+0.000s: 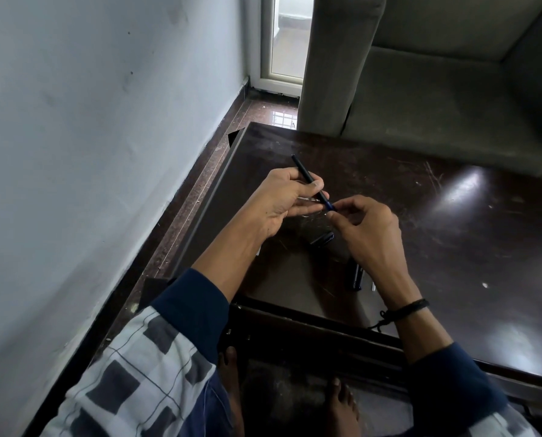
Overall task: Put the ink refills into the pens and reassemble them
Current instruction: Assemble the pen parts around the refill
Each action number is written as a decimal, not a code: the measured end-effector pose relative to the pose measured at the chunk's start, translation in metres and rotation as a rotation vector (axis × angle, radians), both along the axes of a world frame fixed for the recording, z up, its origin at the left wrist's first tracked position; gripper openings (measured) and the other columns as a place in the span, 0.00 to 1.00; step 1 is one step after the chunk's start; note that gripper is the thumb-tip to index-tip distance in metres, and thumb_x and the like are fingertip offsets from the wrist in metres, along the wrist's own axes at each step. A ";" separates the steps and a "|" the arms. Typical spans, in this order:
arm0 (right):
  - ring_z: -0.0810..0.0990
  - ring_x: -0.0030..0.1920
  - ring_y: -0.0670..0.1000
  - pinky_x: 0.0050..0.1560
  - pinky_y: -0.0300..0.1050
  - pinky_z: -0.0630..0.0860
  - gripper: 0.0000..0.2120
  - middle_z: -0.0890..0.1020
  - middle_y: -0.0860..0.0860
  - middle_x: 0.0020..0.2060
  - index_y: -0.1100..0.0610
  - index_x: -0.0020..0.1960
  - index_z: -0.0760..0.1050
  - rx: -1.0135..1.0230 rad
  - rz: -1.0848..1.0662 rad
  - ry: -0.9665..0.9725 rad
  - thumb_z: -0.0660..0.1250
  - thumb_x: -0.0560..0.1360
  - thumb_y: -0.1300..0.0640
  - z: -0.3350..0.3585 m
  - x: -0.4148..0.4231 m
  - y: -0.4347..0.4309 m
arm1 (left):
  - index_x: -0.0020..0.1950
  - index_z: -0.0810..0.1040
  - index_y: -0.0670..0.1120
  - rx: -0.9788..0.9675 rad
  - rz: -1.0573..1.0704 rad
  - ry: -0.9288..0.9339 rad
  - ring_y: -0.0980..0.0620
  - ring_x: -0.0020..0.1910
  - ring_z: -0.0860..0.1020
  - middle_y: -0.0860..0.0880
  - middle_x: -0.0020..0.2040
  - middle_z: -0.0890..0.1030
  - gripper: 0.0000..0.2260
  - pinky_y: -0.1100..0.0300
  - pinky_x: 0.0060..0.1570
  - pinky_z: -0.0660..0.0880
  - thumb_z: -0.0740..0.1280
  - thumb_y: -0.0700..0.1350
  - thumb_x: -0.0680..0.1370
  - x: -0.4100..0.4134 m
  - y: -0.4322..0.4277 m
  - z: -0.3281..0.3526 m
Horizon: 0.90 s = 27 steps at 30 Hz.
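The left hand [282,200] holds a thin dark pen [304,173]. Its fingers and thumb curl round the middle of the pen. The far end of the pen sticks up and away past the fingers. The near end points toward the right hand [367,228]. I think it is held this way so the pen stays steady while the other hand works on its end.

The right hand is just beside the left one. Its thumb and first fingers pinch a small blue piece [331,207] at the near end of the pen. The other fingers are loosely curled. The blue piece is too small to tell if it is the ink refill or the tip. It looks like the hand is pushing or twisting it into place.

Something thin and shiny [309,199] lies in the left hand under the pen. I cannot tell what it is.

More pen parts wait on the dark table [452,216]. A short dark part [321,239] lies just under the right hand. A black part [356,276] lies beside the right wrist, with a tiny pale bit [373,287] next to it. They are close by, so they are easy to reach next. The job looks only partly done.
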State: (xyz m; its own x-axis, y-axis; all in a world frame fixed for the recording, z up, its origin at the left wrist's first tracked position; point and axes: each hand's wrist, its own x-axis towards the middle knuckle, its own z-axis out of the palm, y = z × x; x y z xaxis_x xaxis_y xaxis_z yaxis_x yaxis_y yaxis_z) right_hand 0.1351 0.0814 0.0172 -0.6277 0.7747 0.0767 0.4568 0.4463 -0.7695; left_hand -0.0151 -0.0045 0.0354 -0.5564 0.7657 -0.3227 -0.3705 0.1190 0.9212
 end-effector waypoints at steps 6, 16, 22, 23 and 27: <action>0.80 0.46 0.43 0.40 0.38 0.74 0.06 0.82 0.45 0.47 0.48 0.54 0.84 0.019 -0.002 0.010 0.74 0.77 0.53 -0.002 0.000 0.002 | 0.55 0.80 0.40 -0.002 0.000 0.014 0.47 0.49 0.87 0.38 0.53 0.85 0.05 0.57 0.45 0.84 0.70 0.35 0.79 0.002 0.000 0.000; 0.80 0.46 0.44 0.40 0.36 0.73 0.06 0.82 0.46 0.47 0.50 0.54 0.84 0.063 0.001 0.029 0.74 0.77 0.54 -0.002 -0.001 0.000 | 0.52 0.80 0.39 -0.005 0.028 0.015 0.48 0.49 0.86 0.39 0.54 0.84 0.04 0.58 0.44 0.84 0.69 0.34 0.79 0.005 0.001 0.000; 0.80 0.46 0.44 0.40 0.36 0.74 0.07 0.82 0.47 0.48 0.51 0.55 0.85 0.073 0.004 0.015 0.73 0.78 0.55 -0.003 -0.001 0.002 | 0.53 0.80 0.39 -0.002 0.018 0.013 0.48 0.49 0.87 0.39 0.54 0.84 0.04 0.58 0.44 0.83 0.70 0.34 0.79 0.006 0.001 0.000; 0.80 0.47 0.45 0.40 0.36 0.74 0.07 0.82 0.47 0.48 0.51 0.56 0.85 0.072 0.003 0.015 0.73 0.78 0.54 -0.002 -0.001 0.002 | 0.53 0.80 0.39 0.000 0.018 0.012 0.48 0.48 0.87 0.39 0.54 0.84 0.04 0.59 0.43 0.83 0.70 0.34 0.79 0.006 0.000 0.001; 0.80 0.46 0.43 0.39 0.33 0.72 0.09 0.82 0.46 0.48 0.50 0.58 0.84 0.056 0.006 0.014 0.73 0.78 0.53 -0.002 -0.001 0.001 | 0.52 0.80 0.40 -0.003 0.023 0.010 0.48 0.49 0.87 0.38 0.54 0.84 0.04 0.59 0.44 0.83 0.69 0.34 0.79 0.006 0.000 0.002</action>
